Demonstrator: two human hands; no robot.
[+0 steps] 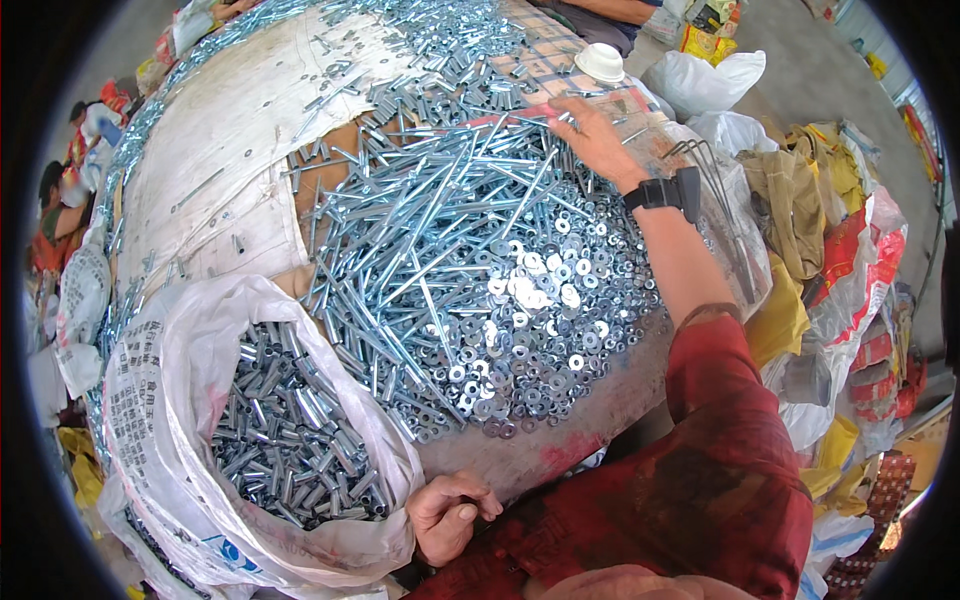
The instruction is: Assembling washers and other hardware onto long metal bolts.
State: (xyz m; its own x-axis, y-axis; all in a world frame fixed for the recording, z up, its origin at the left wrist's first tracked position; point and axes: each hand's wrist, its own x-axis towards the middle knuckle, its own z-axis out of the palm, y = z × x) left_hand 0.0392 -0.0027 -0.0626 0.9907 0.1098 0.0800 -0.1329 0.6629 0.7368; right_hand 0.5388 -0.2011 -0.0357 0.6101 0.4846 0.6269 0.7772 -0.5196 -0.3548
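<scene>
The right hand (598, 142) is near a bowl (600, 62) and rods (430, 235), the left hand (446, 520) beside a sack (160, 400); fingers half-curled, grip unclear on both. Washers (535, 345) lie between.

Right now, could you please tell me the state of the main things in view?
White sack: open
Metal sleeves: loose, jumbled inside the sack
Long metal rods: loose, piled crisscross
Washers: loose, heaped
Wristwatch: fastened
Left hand: curled
Right hand: partly open

Grey floor (822, 92), pale ribbed wall (893, 60) at upper right, sacks (785, 205) heaped along the right
</scene>
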